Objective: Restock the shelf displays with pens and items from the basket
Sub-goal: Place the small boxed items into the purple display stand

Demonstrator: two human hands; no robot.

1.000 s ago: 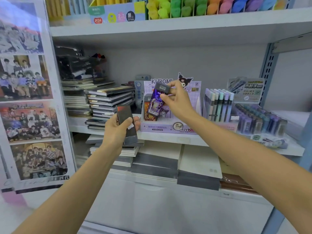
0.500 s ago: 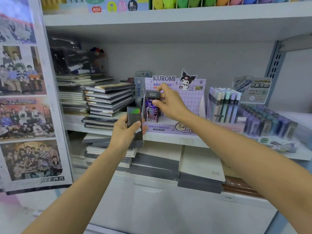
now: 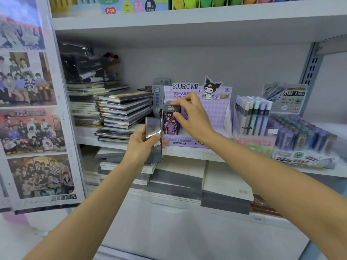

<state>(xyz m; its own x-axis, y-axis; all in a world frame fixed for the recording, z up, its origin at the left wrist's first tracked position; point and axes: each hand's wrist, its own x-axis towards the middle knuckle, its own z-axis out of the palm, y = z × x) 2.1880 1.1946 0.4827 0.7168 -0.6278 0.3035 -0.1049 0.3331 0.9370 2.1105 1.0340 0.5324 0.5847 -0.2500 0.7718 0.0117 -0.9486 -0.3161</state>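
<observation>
The right hand (image 3: pixel 191 117) pinches the purple pack (image 3: pixel 170 121) at its top. It stands upright, long axis vertical, at the left end of the Kuromi display box (image 3: pixel 222 113). The left hand (image 3: pixel 141 147) grips a dark pack (image 3: pixel 153 132), upright too, just in front and left of it — likely next in.
</observation>
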